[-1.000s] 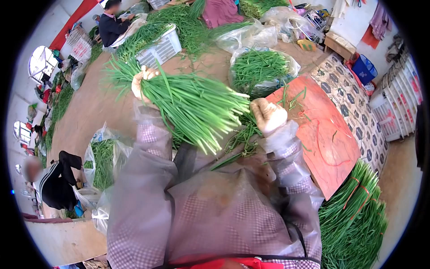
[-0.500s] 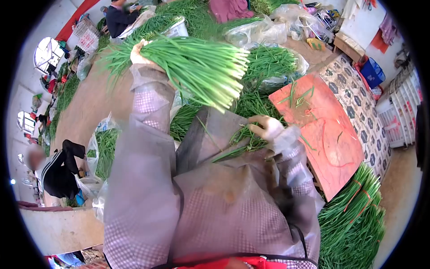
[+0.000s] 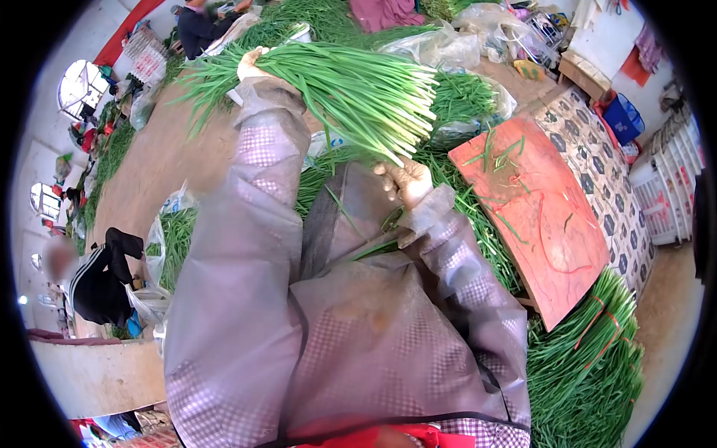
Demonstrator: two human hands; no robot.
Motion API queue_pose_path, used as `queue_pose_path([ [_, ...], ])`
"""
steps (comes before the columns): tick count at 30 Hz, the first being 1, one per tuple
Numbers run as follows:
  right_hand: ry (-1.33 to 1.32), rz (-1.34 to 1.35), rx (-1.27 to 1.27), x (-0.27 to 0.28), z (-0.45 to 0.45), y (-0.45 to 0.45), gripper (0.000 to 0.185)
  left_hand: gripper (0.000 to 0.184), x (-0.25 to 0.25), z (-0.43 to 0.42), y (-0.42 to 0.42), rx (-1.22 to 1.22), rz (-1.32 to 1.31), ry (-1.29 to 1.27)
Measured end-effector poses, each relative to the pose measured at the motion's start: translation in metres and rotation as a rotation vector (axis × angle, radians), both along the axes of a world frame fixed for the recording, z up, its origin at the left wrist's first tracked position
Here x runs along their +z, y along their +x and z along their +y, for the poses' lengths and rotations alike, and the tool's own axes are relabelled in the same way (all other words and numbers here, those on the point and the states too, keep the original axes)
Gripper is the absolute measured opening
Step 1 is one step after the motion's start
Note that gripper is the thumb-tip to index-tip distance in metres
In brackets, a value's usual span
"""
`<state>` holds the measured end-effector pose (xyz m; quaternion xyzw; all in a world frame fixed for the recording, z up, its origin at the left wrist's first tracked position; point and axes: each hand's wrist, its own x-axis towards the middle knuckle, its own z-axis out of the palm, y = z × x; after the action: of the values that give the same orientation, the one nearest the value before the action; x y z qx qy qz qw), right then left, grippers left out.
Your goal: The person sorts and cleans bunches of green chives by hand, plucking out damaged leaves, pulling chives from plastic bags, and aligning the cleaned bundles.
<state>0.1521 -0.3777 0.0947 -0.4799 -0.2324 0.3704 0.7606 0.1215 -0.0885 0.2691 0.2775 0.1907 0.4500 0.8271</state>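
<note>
The brown floor (image 3: 149,160) stretches away to the far left, and over it the person's plastic smock (image 3: 358,299) fills the near middle, likely worn against wet and dirt. On the right stands a low red table (image 3: 571,261), close enough to be within easy reach. At its near end lies a heap of greens (image 3: 582,384), laid mostly lengthwise, perhaps so the stalks stay straight. The bunch (image 3: 366,93) is up in the air beyond the lap; the left hand (image 3: 254,63) is closed round its leafy part, which seems to leave the pale ends free, fanned to the right. Just below those ends is the right hand (image 3: 407,181), fingers loosely curled; whether it pinches a stalk, I cannot tell. Smallest are the scraps (image 3: 508,158) on the table and the red ties (image 3: 603,346) round the heaped greens, presumably holding them in bundles.
</note>
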Motion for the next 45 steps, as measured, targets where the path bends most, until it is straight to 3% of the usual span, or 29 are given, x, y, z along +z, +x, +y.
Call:
queue_pose_path([
  [1,0.034,-0.004,-0.014,0.001,-0.002,0.000,0.020,0.016,0.004,-0.009,-0.001,-0.027,0.011,0.001],
  [3,0.092,-0.006,-0.100,0.000,-0.006,-0.003,0.024,0.016,0.000,-0.014,0.003,-0.043,0.001,-0.018],
  [5,-0.067,-0.037,-0.055,-0.012,-0.019,0.008,0.029,0.017,-0.018,0.009,0.019,0.008,-0.081,-0.031],
  [9,-0.214,-0.188,0.181,-0.031,-0.032,0.004,0.029,0.019,-0.006,-0.017,0.020,-0.009,-0.078,-0.046],
  [10,-0.104,-0.283,0.169,-0.013,-0.027,-0.010,0.034,0.027,0.003,-0.041,0.018,0.010,-0.029,-0.029],
  [11,0.007,-0.661,0.063,-0.022,-0.009,-0.008,0.055,0.027,0.004,-0.048,0.017,0.003,-0.029,-0.027],
  [12,-0.098,-0.749,-0.044,-0.011,0.004,-0.011,0.069,0.032,0.005,-0.054,0.017,-0.021,-0.006,-0.045],
  [13,-0.121,-0.513,0.009,0.022,0.010,-0.017,0.075,0.037,0.009,-0.062,0.016,-0.045,0.015,-0.063],
  [15,0.080,-0.211,0.005,0.053,0.032,-0.015,0.052,0.042,0.005,-0.062,0.018,-0.088,-0.011,-0.061],
  [17,0.124,0.138,-0.050,0.062,0.058,-0.009,0.033,0.025,0.007,-0.061,0.017,-0.128,0.042,-0.109],
  [18,0.347,0.063,-0.151,0.061,0.060,-0.014,0.020,0.025,0.006,-0.064,0.018,-0.068,-0.024,-0.100],
  [19,0.348,0.060,-0.152,0.065,0.053,-0.014,0.020,0.025,-0.002,-0.053,0.022,-0.070,-0.027,-0.099],
  [21,0.112,0.142,0.262,0.070,0.025,-0.005,0.017,0.023,-0.016,-0.027,0.028,0.036,-0.040,-0.013],
  [22,0.217,0.240,0.358,0.056,0.016,-0.007,0.014,0.021,-0.018,-0.019,0.026,0.022,-0.050,-0.054],
  [23,0.059,-0.043,0.250,0.044,-0.003,-0.009,0.011,0.021,-0.021,-0.013,0.026,0.015,-0.051,-0.057],
  [26,-0.155,0.034,0.385,0.004,-0.063,0.000,0.021,0.019,-0.017,-0.018,0.015,0.028,-0.095,-0.089],
  [28,-0.277,-0.301,0.305,-0.014,-0.103,0.010,0.022,0.019,-0.004,-0.028,0.006,0.058,-0.013,-0.095],
  [29,-0.341,-0.235,0.306,-0.026,-0.121,0.018,0.021,0.018,-0.001,-0.029,0.005,0.073,0.028,-0.099],
  [30,-0.403,-0.168,0.305,-0.038,-0.139,0.026,0.020,0.020,-0.036,0.031,0.018,0.073,-0.085,-0.074],
  [31,-0.648,-0.071,0.307,-0.037,-0.152,0.032,0.024,0.020,-0.040,0.043,0.016,0.074,-0.086,-0.075],
  [33,-0.886,-0.949,0.272,-0.029,-0.164,0.038,0.050,0.021,-0.041,0.049,0.014,-0.013,-0.056,-0.009],
  [34,-0.889,-0.944,0.269,-0.023,-0.162,0.035,0.050,0.023,-0.043,0.047,0.015,0.001,-0.089,-0.027],
  [36,-1.099,-1.227,0.020,-0.008,-0.147,0.035,0.079,0.024,-0.042,0.041,0.017,-0.010,-0.089,-0.060],
  [38,-0.511,-1.175,-0.002,-0.020,-0.121,0.047,0.090,0.025,-0.035,0.029,0.015,-0.019,-0.088,-0.090],
  [41,-0.195,-0.257,0.100,0.031,-0.065,0.013,0.088,0.025,-0.027,0.006,0.015,-0.017,-0.042,-0.089],
  [43,-0.058,-0.025,0.067,0.029,-0.033,0.014,0.067,0.024,-0.031,0.002,0.018,0.025,-0.016,-0.028],
  [44,-0.056,-0.027,0.066,0.032,-0.027,0.011,0.067,0.023,-0.030,-0.001,0.018,0.048,-0.004,0.003],
  [45,0.037,0.118,0.040,0.037,-0.022,0.007,0.051,0.023,-0.028,-0.003,0.018,0.049,-0.006,0.006],
])
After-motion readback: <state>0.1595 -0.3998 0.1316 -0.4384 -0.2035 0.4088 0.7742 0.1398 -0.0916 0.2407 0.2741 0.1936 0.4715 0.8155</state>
